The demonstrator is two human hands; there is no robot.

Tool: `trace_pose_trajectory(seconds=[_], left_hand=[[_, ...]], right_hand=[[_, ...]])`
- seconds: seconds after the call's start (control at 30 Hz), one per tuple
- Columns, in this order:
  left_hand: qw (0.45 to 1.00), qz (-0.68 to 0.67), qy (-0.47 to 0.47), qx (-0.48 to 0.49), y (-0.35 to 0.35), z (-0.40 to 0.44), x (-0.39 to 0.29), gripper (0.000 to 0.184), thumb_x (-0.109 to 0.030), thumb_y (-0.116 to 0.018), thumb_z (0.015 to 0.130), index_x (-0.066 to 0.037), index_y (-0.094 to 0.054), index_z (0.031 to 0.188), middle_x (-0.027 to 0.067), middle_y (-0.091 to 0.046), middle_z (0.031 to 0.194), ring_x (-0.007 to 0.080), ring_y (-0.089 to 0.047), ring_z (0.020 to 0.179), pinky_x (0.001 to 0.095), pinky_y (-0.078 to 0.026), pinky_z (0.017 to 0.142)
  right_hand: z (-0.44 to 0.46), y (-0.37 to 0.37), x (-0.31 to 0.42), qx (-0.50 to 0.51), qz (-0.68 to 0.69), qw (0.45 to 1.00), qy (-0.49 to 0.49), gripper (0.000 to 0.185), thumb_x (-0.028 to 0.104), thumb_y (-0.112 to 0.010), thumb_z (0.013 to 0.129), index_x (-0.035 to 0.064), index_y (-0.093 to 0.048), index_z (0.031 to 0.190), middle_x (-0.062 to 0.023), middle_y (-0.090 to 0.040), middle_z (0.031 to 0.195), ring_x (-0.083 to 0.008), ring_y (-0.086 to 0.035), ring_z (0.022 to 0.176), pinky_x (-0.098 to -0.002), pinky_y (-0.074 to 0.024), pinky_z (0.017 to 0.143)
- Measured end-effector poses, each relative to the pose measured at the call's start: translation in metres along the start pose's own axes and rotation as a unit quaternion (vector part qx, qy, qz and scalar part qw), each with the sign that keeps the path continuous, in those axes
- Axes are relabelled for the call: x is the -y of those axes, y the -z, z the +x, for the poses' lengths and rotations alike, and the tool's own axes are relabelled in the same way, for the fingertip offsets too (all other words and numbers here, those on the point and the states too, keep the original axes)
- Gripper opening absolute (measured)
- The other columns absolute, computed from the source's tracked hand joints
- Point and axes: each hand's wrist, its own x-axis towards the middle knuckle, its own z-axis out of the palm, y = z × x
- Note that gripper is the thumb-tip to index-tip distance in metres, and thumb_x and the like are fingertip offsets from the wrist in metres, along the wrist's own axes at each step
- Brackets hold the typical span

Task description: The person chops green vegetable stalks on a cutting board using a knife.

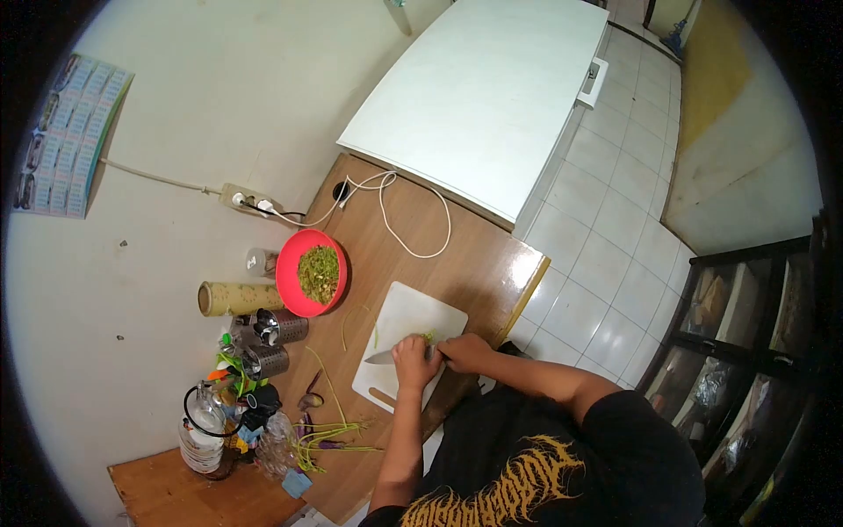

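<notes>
My right hand [466, 353] is closed around the handle of a kitchen knife [380, 357]. The blade lies across a white cutting board [423, 304], with its tip pointing left. On the board, my left hand [413, 358] has its fingers curled down at the blade, which passes behind or under it. What those fingers grip is hidden. A small pile of chopped greens [428, 336] shows just beyond the fingertips. One thin green piece [377, 336] lies on the board left of my hand.
A red bowl [284, 279] of chopped greens stands near the wall. Long green stalks [329, 432] lie on the wooden table [413, 211]. Metal utensil holders [266, 361], a glass jug [204, 435] and a white cable [384, 211] are around. A white chest freezer [492, 97] adjoins the table.
</notes>
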Motion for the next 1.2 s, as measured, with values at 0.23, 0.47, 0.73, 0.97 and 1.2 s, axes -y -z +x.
trace_pose_trajectory(seconds=[0.23,0.47,0.73,0.97,1.2], left_hand=[[0.985,-0.022,0.003,-0.168,0.015,-0.026,0.028,0.027,-0.021,-0.072,0.084,-0.008,-0.066,0.107,0.0101,-0.065,0.111,0.0313,-0.058,0.112,0.0467,-0.037,0.104],[0.967,-0.045,0.142,-0.206,-0.026,-0.103,0.075,0.02,-0.017,-0.068,0.086,-0.007,-0.066,0.103,0.0145,-0.065,0.108,0.0356,-0.06,0.105,0.0475,-0.045,0.092],[0.933,-0.095,0.298,-0.175,-0.054,-0.149,0.07,0.021,-0.021,-0.068,0.086,-0.009,-0.066,0.103,0.0138,-0.062,0.101,0.0359,-0.06,0.101,0.0507,-0.044,0.089],[0.935,-0.124,0.248,-0.219,-0.067,-0.137,0.068,0.014,-0.015,-0.066,0.084,-0.01,-0.066,0.097,0.0107,-0.063,0.096,0.0349,-0.06,0.099,0.0492,-0.042,0.086],[0.932,-0.162,0.189,-0.263,-0.061,-0.133,0.058,0.013,-0.01,-0.064,0.083,-0.009,-0.066,0.096,0.0098,-0.063,0.097,0.032,-0.06,0.102,0.0466,-0.039,0.09]], right_hand=[[-0.005,0.002,0.01,0.077,0.019,0.997,0.001,0.032,0.032,-0.069,0.082,0.0074,-0.062,0.101,-0.0159,-0.07,0.089,-0.0384,-0.069,0.082,-0.0506,-0.0545,0.072],[-0.007,-0.008,-0.016,-0.009,0.012,0.996,-0.085,0.033,0.038,-0.066,0.088,0.0064,-0.063,0.097,-0.0221,-0.067,0.081,-0.0431,-0.067,0.079,-0.053,-0.0527,0.071],[0.009,0.045,-0.018,0.039,0.001,0.989,-0.143,0.033,0.036,-0.061,0.091,0.0056,-0.061,0.102,-0.0227,-0.069,0.089,-0.0432,-0.068,0.086,-0.052,-0.0533,0.078],[-0.002,0.036,-0.003,0.046,-0.021,0.994,-0.099,0.037,0.038,-0.068,0.089,0.0019,-0.061,0.093,-0.0238,-0.067,0.08,-0.0435,-0.067,0.079,-0.0494,-0.0522,0.07],[0.001,0.008,0.039,0.146,-0.024,0.987,-0.055,0.039,0.038,-0.063,0.094,-0.0007,-0.061,0.098,-0.0268,-0.068,0.082,-0.0465,-0.067,0.08,-0.0516,-0.052,0.071]])
